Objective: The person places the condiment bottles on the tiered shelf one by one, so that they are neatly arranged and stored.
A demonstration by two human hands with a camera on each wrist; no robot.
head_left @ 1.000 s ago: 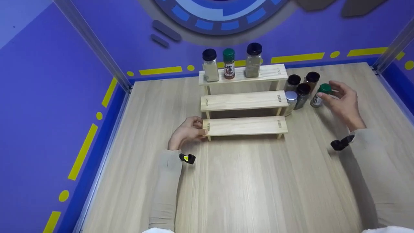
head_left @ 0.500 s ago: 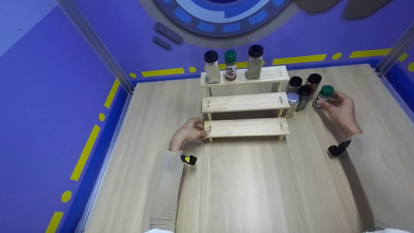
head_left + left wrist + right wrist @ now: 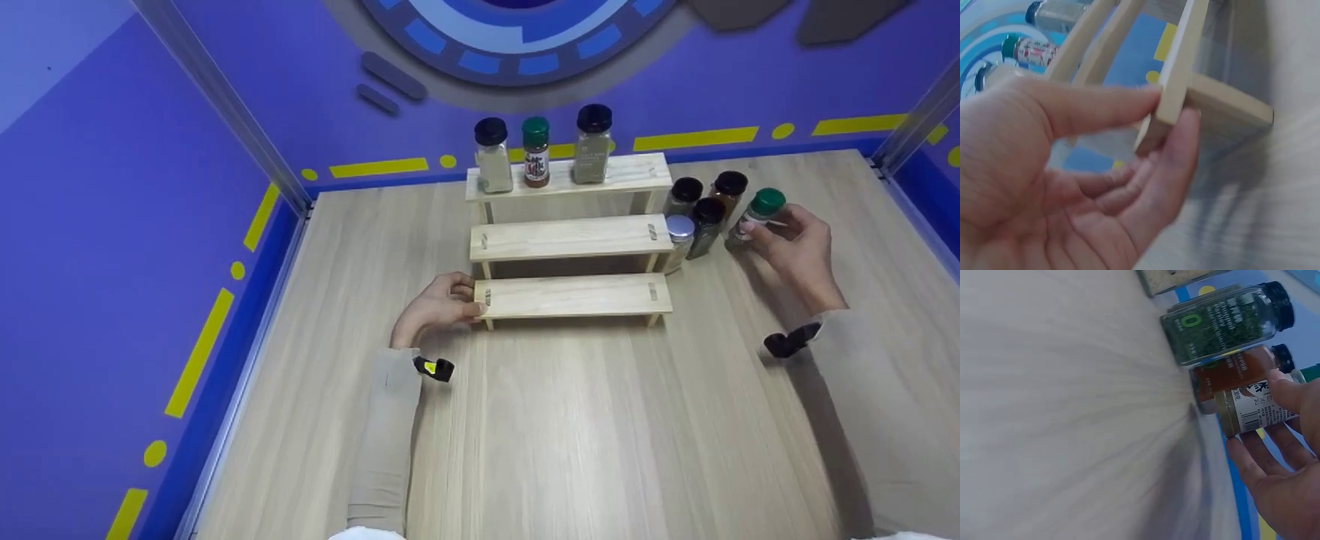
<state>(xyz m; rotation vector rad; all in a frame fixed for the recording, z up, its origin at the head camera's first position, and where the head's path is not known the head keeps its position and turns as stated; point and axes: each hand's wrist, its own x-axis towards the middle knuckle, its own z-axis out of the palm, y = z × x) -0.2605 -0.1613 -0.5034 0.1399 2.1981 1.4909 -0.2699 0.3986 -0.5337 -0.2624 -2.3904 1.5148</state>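
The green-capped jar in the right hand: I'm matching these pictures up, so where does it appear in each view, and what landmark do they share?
Head: right of centre, the green-capped jar is held in the right hand.
Left wrist: not in it; the green-topped jar there is another, on the highest shelf.
Right wrist: right side, cut off by the picture's edge.
Shared landmark: yellow marks on the blue wall.

the white label (image 3: 1261, 405) on the green-capped bottle (image 3: 1229, 415) bears a barcode (image 3: 1251, 421) and a date starting "202", its later digits uncertain; pale lines on the jar of green flakes (image 3: 1221, 326) and print on the tallest top-shelf jar (image 3: 592, 159) are too unclear to read
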